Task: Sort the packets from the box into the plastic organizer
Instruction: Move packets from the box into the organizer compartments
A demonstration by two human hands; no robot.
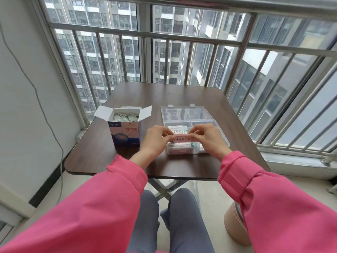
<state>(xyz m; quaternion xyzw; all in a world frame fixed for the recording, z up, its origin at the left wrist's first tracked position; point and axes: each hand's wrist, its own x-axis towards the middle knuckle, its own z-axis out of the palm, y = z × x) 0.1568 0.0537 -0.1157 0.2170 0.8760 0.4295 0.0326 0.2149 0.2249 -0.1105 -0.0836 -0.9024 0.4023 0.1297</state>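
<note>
Packets: one pink-lettered packet (182, 139) pinched betw. our left grip (157, 137) and right grip (207, 137), over plastic organizer (221, 139) w/ more packets in its near-left compartment. Box (125, 131), flaps open, left on counter (189, 94).

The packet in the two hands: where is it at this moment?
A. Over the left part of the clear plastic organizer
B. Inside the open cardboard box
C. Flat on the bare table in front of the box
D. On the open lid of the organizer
A: the left hand and right hand pinch the ends of the packet over the left part of the plastic organizer, right of the box.
</note>
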